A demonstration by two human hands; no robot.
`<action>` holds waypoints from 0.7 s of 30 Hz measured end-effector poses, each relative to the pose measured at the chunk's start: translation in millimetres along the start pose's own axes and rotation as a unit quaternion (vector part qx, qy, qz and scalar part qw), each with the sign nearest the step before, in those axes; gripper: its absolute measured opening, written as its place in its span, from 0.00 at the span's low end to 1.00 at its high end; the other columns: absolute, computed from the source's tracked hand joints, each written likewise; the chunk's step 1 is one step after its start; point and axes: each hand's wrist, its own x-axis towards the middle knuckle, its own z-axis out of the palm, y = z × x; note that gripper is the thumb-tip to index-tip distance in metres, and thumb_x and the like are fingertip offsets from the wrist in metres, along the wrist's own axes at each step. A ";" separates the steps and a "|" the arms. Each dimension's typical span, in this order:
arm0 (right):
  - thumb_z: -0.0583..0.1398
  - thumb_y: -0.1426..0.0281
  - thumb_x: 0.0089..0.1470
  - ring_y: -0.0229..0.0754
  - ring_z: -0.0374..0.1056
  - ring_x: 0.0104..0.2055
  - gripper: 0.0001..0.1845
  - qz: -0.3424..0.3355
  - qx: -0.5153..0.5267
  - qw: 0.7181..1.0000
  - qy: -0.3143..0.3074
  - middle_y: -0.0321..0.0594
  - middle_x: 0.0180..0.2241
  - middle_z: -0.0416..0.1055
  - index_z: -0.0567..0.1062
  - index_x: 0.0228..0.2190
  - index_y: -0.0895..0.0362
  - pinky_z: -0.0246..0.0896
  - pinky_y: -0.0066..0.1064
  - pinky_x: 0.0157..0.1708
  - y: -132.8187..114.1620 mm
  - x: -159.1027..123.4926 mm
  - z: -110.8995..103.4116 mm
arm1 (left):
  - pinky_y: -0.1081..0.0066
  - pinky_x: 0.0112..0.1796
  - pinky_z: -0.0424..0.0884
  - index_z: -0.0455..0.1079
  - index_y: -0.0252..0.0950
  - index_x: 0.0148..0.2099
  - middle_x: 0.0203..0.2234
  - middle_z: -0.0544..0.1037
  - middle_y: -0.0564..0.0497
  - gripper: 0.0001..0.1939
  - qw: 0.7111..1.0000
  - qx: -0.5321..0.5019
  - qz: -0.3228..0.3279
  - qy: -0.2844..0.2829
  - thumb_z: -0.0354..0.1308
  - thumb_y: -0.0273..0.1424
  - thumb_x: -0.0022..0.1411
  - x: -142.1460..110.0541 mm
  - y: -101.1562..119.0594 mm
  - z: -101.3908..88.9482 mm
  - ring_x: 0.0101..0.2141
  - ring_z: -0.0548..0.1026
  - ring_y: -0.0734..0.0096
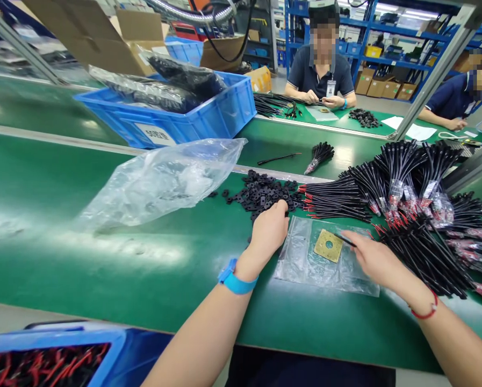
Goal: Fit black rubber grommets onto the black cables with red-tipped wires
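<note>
My left hand [268, 228], with a blue wristband, is at the near right edge of a pile of small black flat parts with holes [260, 191]. Its fingers are curled together, and what they hold, if anything, is hidden. Between the fingers of my right hand [375, 258] is a short black cable [346, 239], its end near a square yellowish plate with a round hole [332, 243]. That plate lies on a clear plastic bag [301, 258]. Beyond the bag, a row of black cables with red wire ends [337, 199] lies beside the black parts.
Bundles of black cables [402, 172] crowd the right side. A crumpled clear bag [164, 183] lies left of the parts, before a blue crate [208, 115]. Red and black wires fill a blue bin [120, 349] at lower left. A co-worker [321, 70] sits opposite.
</note>
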 end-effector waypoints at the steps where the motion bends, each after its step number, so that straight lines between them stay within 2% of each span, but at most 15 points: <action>1: 0.45 0.79 0.56 0.43 0.71 0.42 0.28 0.006 -0.027 0.999 -0.025 0.43 0.48 0.70 0.62 0.57 0.54 0.66 0.35 0.40 -0.1 -4.1 3.6 | 0.66 0.37 0.68 0.64 0.34 0.46 0.35 0.75 0.46 0.10 0.999 -0.045 0.003 0.014 0.52 0.25 0.61 -1.1 2.4 -1.8 0.35 0.73 0.63; 3: 0.46 0.80 0.55 0.41 0.71 0.36 0.28 0.012 -0.087 0.995 -0.056 0.43 0.44 0.70 0.65 0.55 0.52 0.65 0.31 0.34 -2.9 -7.4 7.8 | 0.69 0.36 0.69 0.63 0.35 0.48 0.36 0.75 0.48 0.13 0.984 -0.170 0.023 0.043 0.52 0.26 0.61 -4.6 9.6 -3.4 0.35 0.73 0.67; 5: 0.48 0.80 0.56 0.39 0.70 0.32 0.26 0.014 -0.136 0.989 -0.062 0.43 0.42 0.69 0.68 0.52 0.51 0.63 0.29 0.30 -8.6 -5.5 8.6 | 0.71 0.36 0.70 0.65 0.35 0.48 0.35 0.74 0.50 0.13 0.954 -0.290 0.055 0.046 0.54 0.26 0.59 -9.6 19.5 -1.5 0.34 0.73 0.70; 7: 0.50 0.79 0.56 0.40 0.69 0.31 0.21 0.013 -0.168 0.984 -0.053 0.45 0.40 0.69 0.72 0.47 0.53 0.61 0.28 0.28 -14.6 -1.2 8.0 | 0.71 0.35 0.70 0.67 0.36 0.46 0.33 0.74 0.51 0.12 0.935 -0.343 0.089 0.008 0.54 0.26 0.59 -15.2 30.1 4.1 0.32 0.72 0.71; 9: 0.52 0.78 0.56 0.41 0.69 0.32 0.17 0.019 -0.173 0.984 -0.041 0.46 0.38 0.69 0.74 0.43 0.54 0.60 0.28 0.27 -17.0 2.1 8.1 | 0.70 0.35 0.70 0.68 0.36 0.45 0.33 0.73 0.51 0.11 0.928 -0.352 0.119 -0.039 0.54 0.25 0.59 -19.7 38.7 11.5 0.32 0.72 0.72; 11: 0.51 0.77 0.57 0.40 0.69 0.32 0.16 0.027 -0.131 0.991 -0.029 0.44 0.36 0.70 0.74 0.43 0.54 0.61 0.27 0.28 -14.1 2.2 9.4 | 0.69 0.36 0.70 0.69 0.36 0.45 0.33 0.72 0.51 0.12 0.930 -0.333 0.140 -0.066 0.53 0.24 0.59 -22.2 43.7 18.3 0.33 0.72 0.71; 13: 0.50 0.75 0.59 0.40 0.70 0.35 0.17 0.031 -0.048 0.998 -0.003 0.42 0.38 0.72 0.73 0.45 0.53 0.63 0.28 0.33 -7.8 -1.3 11.1 | 0.68 0.37 0.70 0.69 0.37 0.46 0.34 0.72 0.50 0.13 0.935 -0.315 0.149 -0.070 0.52 0.23 0.59 -22.8 45.2 23.1 0.35 0.71 0.69; 17: 0.48 0.72 0.62 0.41 0.70 0.40 0.17 0.002 0.117 0.991 0.058 0.42 0.39 0.73 0.72 0.47 0.56 0.65 0.32 0.40 -2.9 -12.3 11.8 | 0.68 0.36 0.69 0.68 0.36 0.46 0.33 0.70 0.50 0.13 0.932 -0.329 0.128 -0.083 0.53 0.23 0.59 -22.6 44.8 26.4 0.34 0.71 0.69; 21: 0.47 0.72 0.62 0.42 0.70 0.37 0.18 -0.026 0.143 0.988 0.057 0.42 0.37 0.73 0.70 0.48 0.57 0.66 0.34 0.37 -13.4 -16.5 10.7 | 0.69 0.35 0.70 0.68 0.37 0.47 0.32 0.70 0.52 0.14 0.923 -0.353 0.114 -0.099 0.54 0.23 0.58 -24.4 46.3 26.7 0.32 0.71 0.71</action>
